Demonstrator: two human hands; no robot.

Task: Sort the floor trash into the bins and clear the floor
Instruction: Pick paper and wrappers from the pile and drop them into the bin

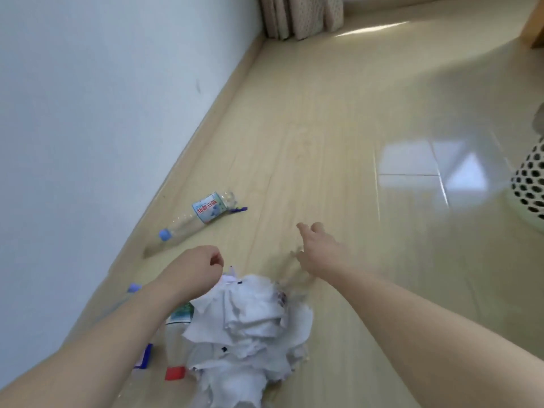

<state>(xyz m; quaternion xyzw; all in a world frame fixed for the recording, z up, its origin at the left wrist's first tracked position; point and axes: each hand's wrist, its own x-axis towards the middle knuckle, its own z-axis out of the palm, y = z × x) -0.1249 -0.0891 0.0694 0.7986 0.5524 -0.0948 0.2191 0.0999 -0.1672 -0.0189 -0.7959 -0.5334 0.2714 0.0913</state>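
Left hand (200, 269) hovers over the paper (250, 325), fingers curled, holding nothing visible. Right hand (319, 248) reaches out above the floor (323, 142), fingers loose. A bottle (197, 222) lies near the wall.

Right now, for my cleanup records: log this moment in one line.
left hand: fisted above paper pile | right hand: open, reaching | bottle: on floor

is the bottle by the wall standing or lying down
Lying down. The bottle rests on its side on the floor, blue cap toward the camera, base pointing away along the wall.
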